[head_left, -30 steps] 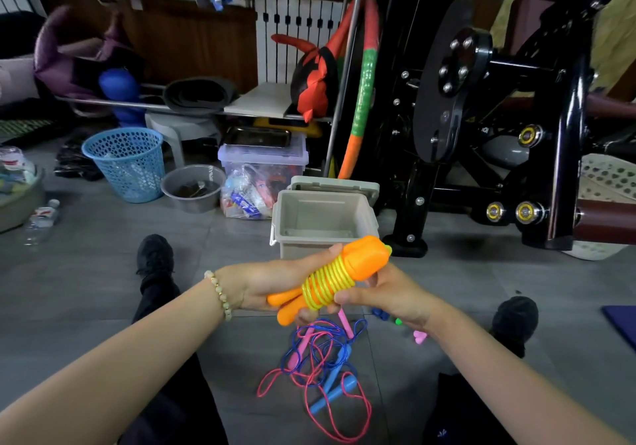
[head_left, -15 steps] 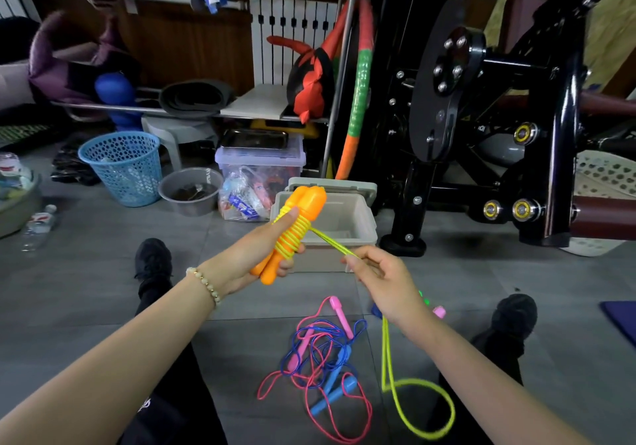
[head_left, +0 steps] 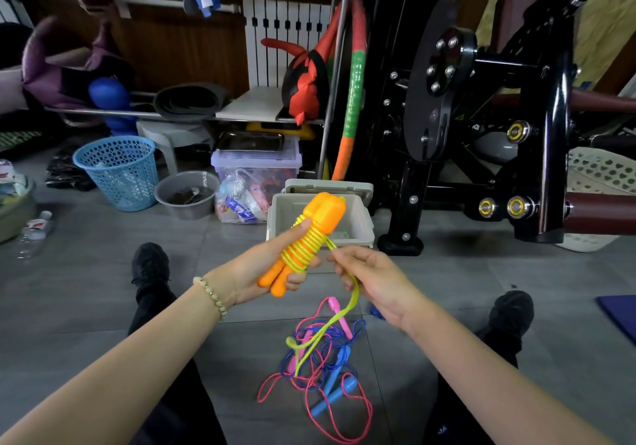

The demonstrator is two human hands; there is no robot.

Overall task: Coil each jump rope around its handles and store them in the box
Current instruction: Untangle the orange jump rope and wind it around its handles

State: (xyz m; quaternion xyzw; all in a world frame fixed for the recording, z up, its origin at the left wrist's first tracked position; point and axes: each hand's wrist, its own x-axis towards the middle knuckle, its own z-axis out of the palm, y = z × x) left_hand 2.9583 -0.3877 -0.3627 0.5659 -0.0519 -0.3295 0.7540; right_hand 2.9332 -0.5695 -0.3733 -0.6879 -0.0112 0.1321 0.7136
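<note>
My left hand [head_left: 258, 269] grips the two orange handles [head_left: 321, 217] of a jump rope, tilted with their thick ends toward the box. Yellow-green cord [head_left: 304, 245] is wound in several turns around their middle. My right hand [head_left: 371, 279] pinches the loose cord just right of the coil; the tail [head_left: 323, 327] hangs in a loop to the floor. The grey open box [head_left: 361, 228] stands on the floor right behind the handles. A pink rope and a blue rope [head_left: 320, 365] lie tangled on the tiles between my legs.
A black exercise machine [head_left: 481, 117] rises right of the box. A clear lidded bin [head_left: 256, 169], a grey bowl [head_left: 187, 195] and a blue basket [head_left: 118, 172] stand to the left. My shoes [head_left: 149, 262] [head_left: 511, 314] flank the tangled ropes.
The loose yellow-green loop on the floor has shortened and moved left as more cord wound on. My right hand has come closer to the handles; the left hand holds them in much the same place.
</note>
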